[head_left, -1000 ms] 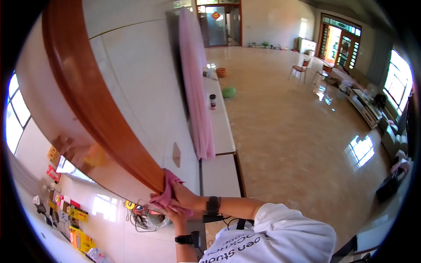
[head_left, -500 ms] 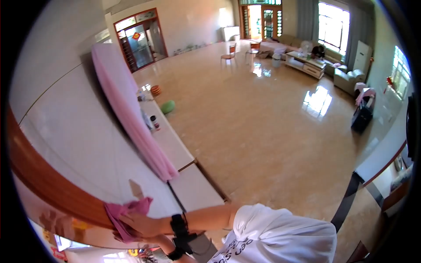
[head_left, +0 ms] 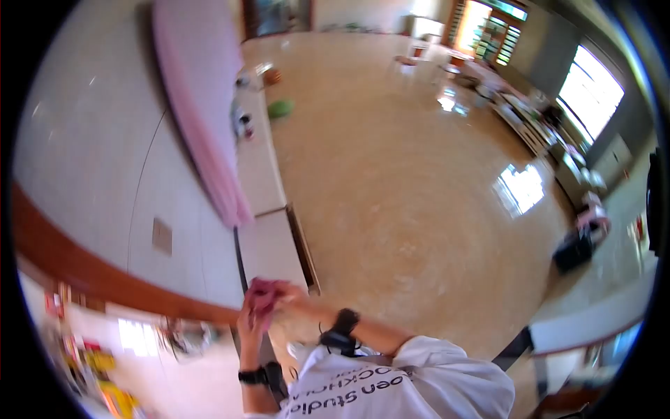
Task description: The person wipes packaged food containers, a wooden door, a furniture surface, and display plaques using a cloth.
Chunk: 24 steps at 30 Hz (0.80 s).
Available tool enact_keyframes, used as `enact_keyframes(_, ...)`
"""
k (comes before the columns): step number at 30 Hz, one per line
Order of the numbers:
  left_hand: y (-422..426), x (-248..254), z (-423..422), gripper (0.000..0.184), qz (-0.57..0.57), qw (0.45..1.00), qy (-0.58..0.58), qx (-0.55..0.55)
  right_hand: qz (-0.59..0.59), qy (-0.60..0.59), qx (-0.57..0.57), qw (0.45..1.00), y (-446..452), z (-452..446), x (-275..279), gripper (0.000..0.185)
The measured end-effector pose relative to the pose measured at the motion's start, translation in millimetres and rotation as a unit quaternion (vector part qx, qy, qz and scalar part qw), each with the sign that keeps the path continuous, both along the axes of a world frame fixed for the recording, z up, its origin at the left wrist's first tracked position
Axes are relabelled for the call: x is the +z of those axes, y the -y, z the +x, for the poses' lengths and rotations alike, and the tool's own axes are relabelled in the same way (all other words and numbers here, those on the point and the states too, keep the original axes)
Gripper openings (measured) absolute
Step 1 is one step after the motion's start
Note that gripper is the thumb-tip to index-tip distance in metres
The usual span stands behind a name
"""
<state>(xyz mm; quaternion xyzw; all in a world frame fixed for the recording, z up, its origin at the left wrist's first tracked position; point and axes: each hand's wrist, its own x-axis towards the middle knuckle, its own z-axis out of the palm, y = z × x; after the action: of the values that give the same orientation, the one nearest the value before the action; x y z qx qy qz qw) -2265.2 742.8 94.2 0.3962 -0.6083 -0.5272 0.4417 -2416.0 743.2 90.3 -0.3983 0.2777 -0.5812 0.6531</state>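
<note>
Near, the left hand [head_left: 250,325] and right hand [head_left: 294,300] pinch a bunched maroon cloth [head_left: 264,292], just right of the wooden trim [head_left: 125,285]. Beyond, left, a pink cover [head_left: 199,105] hangs beside a white cabinet [head_left: 269,244]; farther sits a green object [head_left: 281,108].

1. One cloth [head_left: 264,293] was held in the fingers [head_left: 248,312].
2. Two black wrist straps [head_left: 340,336] sat behind the fingers.
3. One pink drape [head_left: 199,105] hung beyond them.
4. One wall plate [head_left: 162,237] showed left of the fingers.

Single wide head-worn view, facing forward and down, left hand [head_left: 252,323] and right hand [head_left: 292,299] near, floor [head_left: 405,167] stretching away
</note>
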Motion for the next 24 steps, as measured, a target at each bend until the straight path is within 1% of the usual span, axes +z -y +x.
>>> enact_keyframes(1,-2.6,-10.6,-14.7,0.04,0.015,1.0,-0.001,-0.005,-0.019,-0.091,0.03,0.995,0.6,-35.2,-41.7,0.026)
enact_keyframes(2,-8.6,-20.7,-28.1,0.041,0.095,0.991,-0.088,-0.033,0.227,0.293,0.074,0.926,-9.1,-48.9,-30.0,0.031)
enact_keyframes(3,-14.2,-65.0,-34.5,0.041,0.167,0.974,-0.15,-0.004,0.236,0.291,0.056,0.925,-13.7,-79.9,-124.2,0.026)
enact_keyframes(4,-24.0,-76.5,-47.5,0.039,0.204,0.968,-0.145,0.029,0.159,0.007,-0.014,0.987,-47.7,-106.5,-35.3,0.028)
enact_keyframes(5,-35.5,-82.3,-61.9,0.036,0.224,0.966,-0.122,0.043,0.191,-0.166,-0.006,0.967,-67.1,-152.6,-87.2,0.031)
enact_keyframes(6,-48.9,-66.8,-75.5,0.035,0.251,0.949,-0.189,0.042,0.191,-0.173,-0.033,0.966,-83.6,-175.3,-102.9,0.033)
enact_keyframes(7,-57.0,-97.7,-82.7,0.039,0.249,0.914,-0.318,0.031,0.232,-0.165,-0.072,0.956,-96.5,-193.8,-104.4,0.031)
enact_keyframes(8,-66.6,-95.0,-87.4,0.04,0.26,0.913,-0.313,0.031,0.264,-0.128,-0.092,0.952,-109.4,-214.1,-107.5,0.028)
enact_keyframes(9,-70.0,-90.5,-93.1,0.042,0.273,0.91,-0.31,0.026,0.274,-0.129,-0.076,0.95,-114.9,-232.9,-110.7,0.028)
enact_keyframes(10,-71.8,-90.4,-95.9,0.042,0.28,0.907,-0.311,0.041,0.306,-0.068,-0.098,0.944,-117.0,-250.8,-113.0,0.024)
enact_keyframes(11,-71.4,-91.6,-94.8,0.041,0.312,0.89,-0.327,0.057,0.336,-0.009,-0.123,0.934,-116.5,-261.6,-113.4,0.021)
enact_keyframes(12,-74.7,-99.9,-85.7,0.04,0.342,0.872,-0.344,0.069,0.342,-0.013,-0.116,0.932,-117.0,-261.0,-121.6,0.021)
enact_keyframes(14,-78.7,-95.8,-83.8,0.038,0.362,0.864,-0.336,0.095,0.317,-0.054,-0.117,0.94,-106.2,-275.3,-117.8,0.02)
enact_keyframes(17,-76.0,-96.1,-80.8,0.036,0.387,0.852,-0.328,0.129,0.319,-0.054,-0.072,0.944,-81.9,-266.6,-115.9,0.02)
enact_keyframes(19,-70.7,-103.7,-76.6,0.037,0.416,0.834,-0.324,0.166,0.308,-0.074,-0.06,0.947,-63.1,-260.2,-123.5,0.019)
enact_keyframes(21,-61.5,-120.5,-72.2,0.037,0.412,0.833,-0.331,0.164,0.283,-0.083,-0.024,0.955,-43.6,-252.7,-123.1,0.02)
enact_keyframes(23,-44.9,-137.6,-68.3,0.038,0.429,0.811,-0.355,0.179,0.293,-0.104,-0.031,0.95,-29.3,-247.5,-129.3,0.022)
enact_keyframes(24,-32.5,-144.5,-71.0,0.038,0.436,0.818,-0.32,0.195,0.305,-0.127,-0.037,0.943,-21.7,-247.1,-131.4,0.025)
